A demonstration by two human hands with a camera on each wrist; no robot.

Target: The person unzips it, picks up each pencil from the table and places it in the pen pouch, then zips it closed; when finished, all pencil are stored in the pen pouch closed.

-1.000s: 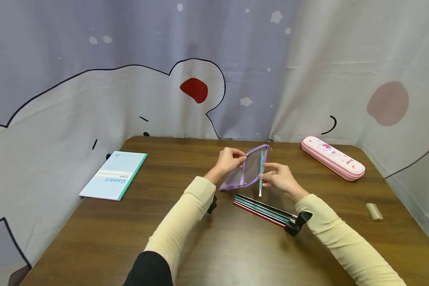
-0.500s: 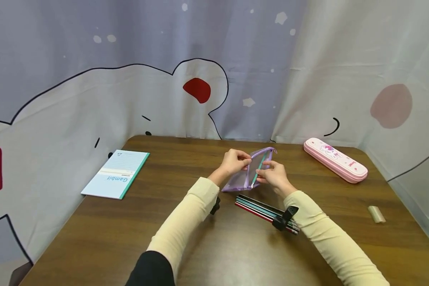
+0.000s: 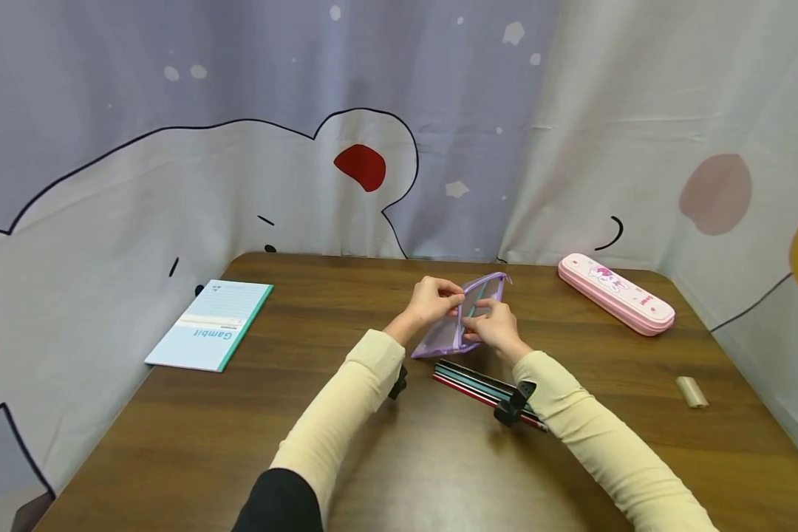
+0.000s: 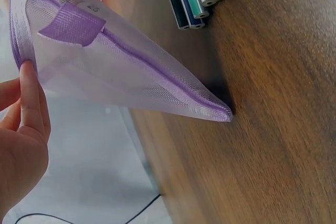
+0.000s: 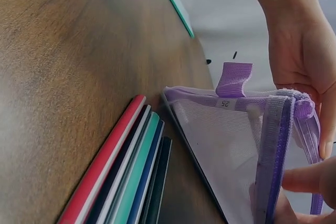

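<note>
Your right hand (image 3: 496, 326) has slid deeper into the mesh pouch (image 3: 441, 338); the teal pencil (image 3: 480, 293) slants away beyond its fingers. Your left hand (image 3: 431, 301) pinches the pouch; right grip unclear.

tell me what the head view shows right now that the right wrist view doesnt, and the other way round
Only the head view: the pink case, the small pale block and the notebook's Gambit lettering.

Only the right wrist view: the purple tab on the pouch and its label, with an upside-down 25.

Both: the purple mesh pouch, the pencils, both hands (left hand, right hand) and at least part of the notebook.
</note>
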